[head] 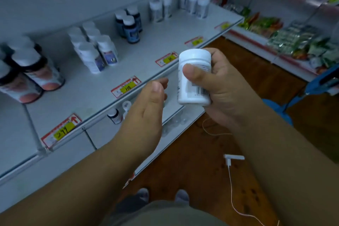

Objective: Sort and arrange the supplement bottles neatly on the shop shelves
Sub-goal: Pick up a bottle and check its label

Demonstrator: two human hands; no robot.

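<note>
Right hand (218, 86) grips the white bottle (194, 77) at frame centre, thumb on the label, held in the air just off the shelf (146, 49) edge. Left hand (146, 108) is open and empty, just beside it. Risks: one-hand grip on a smooth bottle, so it could slip to the floor. Setting it down could topple the white-capped group (93, 49) at left-centre. Label is blurred, so missorting is possible.

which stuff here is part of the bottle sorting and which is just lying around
Job: white bottle in right hand; empty left hand; dark blue bottles; white bottles; shelf.
Lying about: white cable on floor; snack packets on neighbouring rack.
</note>
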